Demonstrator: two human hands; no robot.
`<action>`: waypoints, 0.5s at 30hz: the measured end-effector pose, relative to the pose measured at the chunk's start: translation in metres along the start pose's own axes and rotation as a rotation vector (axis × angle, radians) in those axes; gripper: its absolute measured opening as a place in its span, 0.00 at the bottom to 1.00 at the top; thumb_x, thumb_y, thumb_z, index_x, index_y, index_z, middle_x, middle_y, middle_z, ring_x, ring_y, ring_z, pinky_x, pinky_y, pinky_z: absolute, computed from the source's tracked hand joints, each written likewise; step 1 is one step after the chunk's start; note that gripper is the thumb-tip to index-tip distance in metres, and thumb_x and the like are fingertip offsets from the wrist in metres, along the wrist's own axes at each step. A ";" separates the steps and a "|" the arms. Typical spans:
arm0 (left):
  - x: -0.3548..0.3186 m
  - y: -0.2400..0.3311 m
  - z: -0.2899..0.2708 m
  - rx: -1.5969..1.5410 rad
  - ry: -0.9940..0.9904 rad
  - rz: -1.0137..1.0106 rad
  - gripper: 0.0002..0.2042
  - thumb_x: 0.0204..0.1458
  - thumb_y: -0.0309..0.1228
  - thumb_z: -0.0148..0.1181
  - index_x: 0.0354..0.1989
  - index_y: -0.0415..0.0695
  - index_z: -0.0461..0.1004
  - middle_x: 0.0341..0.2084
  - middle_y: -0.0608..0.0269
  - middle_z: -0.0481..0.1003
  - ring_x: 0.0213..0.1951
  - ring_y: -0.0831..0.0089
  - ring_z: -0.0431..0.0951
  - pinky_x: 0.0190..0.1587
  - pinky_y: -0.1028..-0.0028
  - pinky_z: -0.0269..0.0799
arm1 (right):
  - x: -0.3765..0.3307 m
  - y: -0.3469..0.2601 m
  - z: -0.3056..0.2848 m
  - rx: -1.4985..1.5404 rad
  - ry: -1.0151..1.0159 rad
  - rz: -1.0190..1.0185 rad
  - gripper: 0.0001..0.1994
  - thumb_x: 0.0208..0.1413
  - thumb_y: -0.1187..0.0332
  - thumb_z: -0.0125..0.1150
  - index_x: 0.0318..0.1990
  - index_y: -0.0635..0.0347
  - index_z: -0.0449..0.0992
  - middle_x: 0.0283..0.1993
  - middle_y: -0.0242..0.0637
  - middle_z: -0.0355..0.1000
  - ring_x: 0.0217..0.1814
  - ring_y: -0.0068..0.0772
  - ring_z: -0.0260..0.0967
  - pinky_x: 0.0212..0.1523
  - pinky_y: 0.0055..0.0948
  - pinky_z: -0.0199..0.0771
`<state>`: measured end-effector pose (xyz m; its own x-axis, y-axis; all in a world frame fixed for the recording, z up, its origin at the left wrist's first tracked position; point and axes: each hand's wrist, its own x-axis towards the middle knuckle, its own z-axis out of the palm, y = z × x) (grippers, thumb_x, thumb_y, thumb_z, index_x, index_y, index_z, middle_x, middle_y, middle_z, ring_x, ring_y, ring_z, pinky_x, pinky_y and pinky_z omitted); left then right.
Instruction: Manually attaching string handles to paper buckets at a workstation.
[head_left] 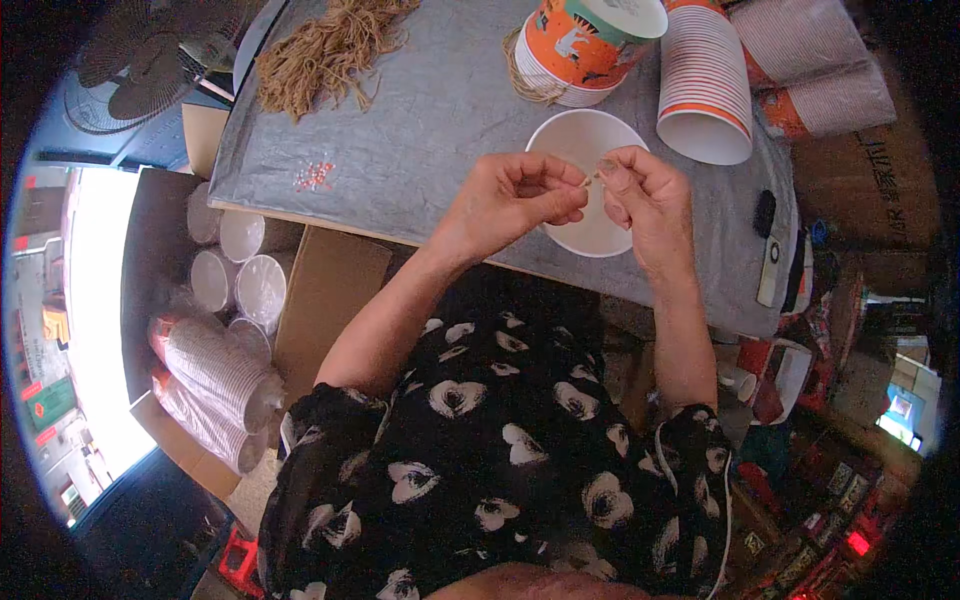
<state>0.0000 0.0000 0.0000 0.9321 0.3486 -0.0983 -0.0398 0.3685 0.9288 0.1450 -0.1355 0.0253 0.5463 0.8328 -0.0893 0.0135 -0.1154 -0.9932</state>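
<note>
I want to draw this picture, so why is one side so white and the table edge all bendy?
In the head view, strong daylight washes out the floor area at the left; the fisheye lens bows the grey table and darkens the corners; the left hand, right hand and white paper bowl look fairly sharp.

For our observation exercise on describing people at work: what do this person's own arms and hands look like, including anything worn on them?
Both forearms are bare from the upper arm down. The left hand and right hand wear no gloves; no ring, watch or bracelet shows. Short sleeves of a black top with a pale heart-shaped print cover the upper arms, the right one edged with a thin light cord.
</note>
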 end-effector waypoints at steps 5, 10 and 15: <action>0.001 -0.001 -0.004 -0.086 -0.040 -0.063 0.12 0.60 0.32 0.60 0.44 0.35 0.76 0.33 0.60 0.80 0.35 0.75 0.82 0.39 0.77 0.79 | 0.000 -0.008 0.000 0.047 0.013 0.018 0.14 0.64 0.60 0.58 0.41 0.65 0.78 0.18 0.20 0.60 0.18 0.11 0.51 0.19 0.17 0.48; 0.000 -0.003 -0.005 -0.176 -0.043 -0.064 0.11 0.62 0.33 0.58 0.43 0.37 0.77 0.34 0.60 0.80 0.35 0.75 0.82 0.38 0.77 0.79 | -0.005 -0.010 -0.004 0.009 -0.002 0.015 0.15 0.64 0.60 0.58 0.42 0.65 0.79 0.20 0.20 0.62 0.20 0.10 0.52 0.20 0.16 0.50; 0.000 -0.005 -0.008 -0.188 -0.042 -0.061 0.11 0.62 0.33 0.58 0.43 0.37 0.77 0.34 0.60 0.80 0.34 0.75 0.82 0.38 0.77 0.78 | -0.004 -0.008 -0.002 -0.186 -0.047 -0.064 0.13 0.62 0.63 0.60 0.43 0.66 0.80 0.26 0.23 0.71 0.25 0.11 0.62 0.27 0.15 0.63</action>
<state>-0.0025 0.0046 -0.0077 0.9488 0.2862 -0.1339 -0.0457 0.5435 0.8382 0.1448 -0.1392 0.0338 0.4996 0.8656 -0.0345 0.2034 -0.1559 -0.9666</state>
